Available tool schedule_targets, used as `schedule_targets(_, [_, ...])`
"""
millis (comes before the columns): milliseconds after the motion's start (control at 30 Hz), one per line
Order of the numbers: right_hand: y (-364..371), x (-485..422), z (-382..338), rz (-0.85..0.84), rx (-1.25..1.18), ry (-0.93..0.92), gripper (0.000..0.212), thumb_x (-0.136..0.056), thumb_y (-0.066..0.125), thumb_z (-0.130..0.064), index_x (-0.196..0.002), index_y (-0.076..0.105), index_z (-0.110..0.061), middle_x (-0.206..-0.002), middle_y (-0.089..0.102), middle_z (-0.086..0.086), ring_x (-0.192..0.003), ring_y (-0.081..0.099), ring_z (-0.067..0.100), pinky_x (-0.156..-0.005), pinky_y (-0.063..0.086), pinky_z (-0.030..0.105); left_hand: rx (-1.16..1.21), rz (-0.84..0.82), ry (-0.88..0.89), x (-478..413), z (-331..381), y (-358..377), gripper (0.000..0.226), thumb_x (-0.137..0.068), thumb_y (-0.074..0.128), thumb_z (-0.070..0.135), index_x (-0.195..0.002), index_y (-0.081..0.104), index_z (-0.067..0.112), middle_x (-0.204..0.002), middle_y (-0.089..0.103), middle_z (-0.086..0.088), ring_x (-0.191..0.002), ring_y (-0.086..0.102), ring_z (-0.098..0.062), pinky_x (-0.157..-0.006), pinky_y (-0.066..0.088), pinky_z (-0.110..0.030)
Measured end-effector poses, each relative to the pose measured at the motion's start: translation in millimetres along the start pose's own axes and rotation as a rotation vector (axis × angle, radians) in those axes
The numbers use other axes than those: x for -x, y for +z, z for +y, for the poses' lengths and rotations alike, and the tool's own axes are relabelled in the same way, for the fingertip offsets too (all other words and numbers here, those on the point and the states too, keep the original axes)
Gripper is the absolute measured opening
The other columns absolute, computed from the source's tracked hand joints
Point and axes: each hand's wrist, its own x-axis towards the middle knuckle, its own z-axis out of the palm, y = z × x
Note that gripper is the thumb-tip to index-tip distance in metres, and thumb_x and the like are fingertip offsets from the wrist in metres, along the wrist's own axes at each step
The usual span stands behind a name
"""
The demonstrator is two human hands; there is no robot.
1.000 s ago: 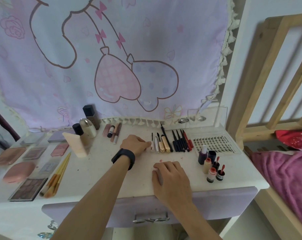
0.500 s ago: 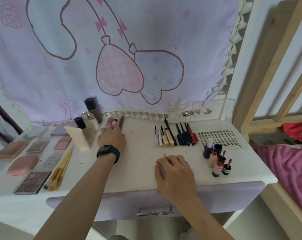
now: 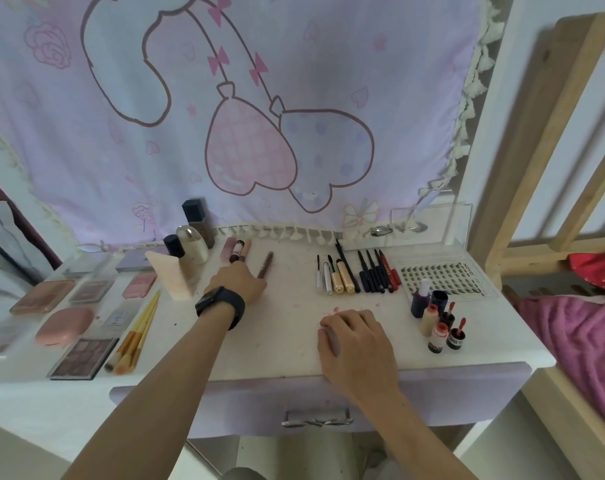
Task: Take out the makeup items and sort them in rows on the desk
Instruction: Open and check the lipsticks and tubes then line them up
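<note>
On the white desk (image 3: 280, 344) my left hand (image 3: 238, 282), with a black watch on its wrist, pinches the near end of a brown pencil (image 3: 266, 263) that points away and to the right. Just behind it lie three lip tubes (image 3: 238, 250) side by side. A row of mascaras, gold tubes and dark pencils (image 3: 356, 275) lies at the back right. My right hand (image 3: 356, 337) rests near the front edge, fingers curled over a small grey stick (image 3: 332, 339) that is mostly hidden.
Bottles (image 3: 190, 249) stand at the back left, next to palettes (image 3: 84, 356), pink compacts (image 3: 63, 325) and yellow brushes (image 3: 134, 336). A lash tray (image 3: 443, 275) and small vials (image 3: 437, 322) sit at the right. A drawer handle (image 3: 316, 420) is below; a wooden bed frame (image 3: 536, 168) stands at the right.
My left hand moved from the pencil row leftward to the lip tubes, then drew back slightly with the brown pencil. My right hand stayed in place.
</note>
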Motion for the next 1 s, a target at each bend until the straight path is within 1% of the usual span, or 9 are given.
schedule_targets(33, [0,0,0,-0.003,0.002,-0.001,0.014,-0.085,0.067,-0.030,-0.096,0.072,-0.023,-0.092,0.070,-0.008,-0.087,0.059,0.013,-0.073,0.052,0.024,0.073,-0.037,-0.005,8,0,-2,0.076,-0.084,0.055,0.038,-0.154,0.026,0.035,-0.155,0.027,0.015,-0.092,0.065,-0.025,-0.076,0.051,-0.030])
schedule_targets(100, [-2,-1,0,-0.001,-0.002,-0.001,0.013,-0.085,0.069,-0.031,-0.096,0.072,-0.024,-0.092,0.070,-0.008,-0.086,0.059,0.013,-0.073,0.052,0.024,0.330,-0.138,-0.060,29,6,-9,0.054,-0.089,0.059,0.034,-0.140,0.053,0.019,-0.125,0.059,0.001,-0.084,0.064,-0.020,-0.070,0.048,-0.029])
schedule_targets(133, [-3,-1,-1,0.003,-0.013,0.001,0.013,-0.086,0.069,-0.031,-0.095,0.073,-0.024,-0.091,0.070,-0.009,-0.085,0.059,0.013,-0.074,0.052,0.024,0.479,-0.208,-0.089,43,9,-12,0.039,-0.091,0.060,0.031,-0.123,0.067,0.009,-0.108,0.069,-0.003,-0.079,0.061,-0.017,-0.069,0.046,-0.028])
schedule_targets(200, [-7,-2,-4,0.022,-0.058,0.012,0.014,-0.089,0.065,-0.033,-0.095,0.073,-0.023,-0.091,0.071,-0.009,-0.085,0.059,0.012,-0.074,0.054,0.026,0.687,-0.290,-0.072,72,15,-14,0.027,-0.093,0.060,0.032,-0.100,0.075,0.010,-0.094,0.075,0.000,-0.074,0.058,-0.013,-0.069,0.044,-0.027])
schedule_targets(400, [-16,-3,-9,-0.002,-0.190,0.080,0.038,-0.096,0.043,-0.051,-0.100,0.071,-0.027,-0.094,0.068,-0.016,-0.087,0.056,0.005,-0.074,0.048,0.022,0.920,-0.242,0.031,112,27,3,0.019,-0.087,0.069,0.029,-0.102,0.071,0.017,-0.092,0.076,0.006,-0.088,0.068,-0.012,-0.074,0.047,-0.025])
schedule_targets(600, [-21,-5,-8,-0.029,-0.228,0.087,0.048,-0.099,0.027,-0.057,-0.102,0.066,-0.030,-0.084,0.056,-0.025,-0.079,0.049,0.002,-0.066,0.033,0.012,0.996,-0.177,0.092,127,29,13,0.019,-0.081,0.080,0.032,-0.096,0.074,0.023,-0.092,0.074,0.008,-0.087,0.065,-0.005,-0.074,0.044,-0.017])
schedule_targets(733, [-19,-5,-6,-0.083,-0.212,0.106,0.048,-0.099,0.019,-0.058,-0.093,0.058,-0.031,-0.076,0.059,-0.015,-0.074,0.051,0.005,-0.063,0.042,0.026,1.005,-0.219,0.101,129,30,16,0.022,-0.078,0.083,0.028,-0.097,0.074,0.022,-0.093,0.076,0.010,-0.087,0.067,0.003,-0.068,0.044,-0.008])
schedule_targets(833, [-19,-5,-4,-0.124,-0.220,0.148,0.045,-0.101,0.021,-0.054,-0.087,0.055,-0.029,-0.073,0.059,-0.009,-0.070,0.053,0.008,-0.062,0.046,0.033,0.985,-0.227,0.143,129,26,16,0.021,-0.079,0.082,0.027,-0.098,0.075,0.021,-0.093,0.076,0.009,-0.085,0.067,0.005,-0.064,0.044,-0.003])
schedule_targets(1000, [-23,-8,-2,-0.136,-0.354,0.242,0.034,-0.107,0.034,-0.038,-0.083,0.054,-0.025,-0.063,0.052,-0.006,-0.052,0.043,0.008,-0.051,0.031,0.019,1.162,-0.012,0.076,133,10,14,0.022,-0.087,0.076,0.021,-0.107,0.068,0.017,-0.097,0.074,-0.001,-0.083,0.070,-0.014,-0.066,0.053,-0.021])
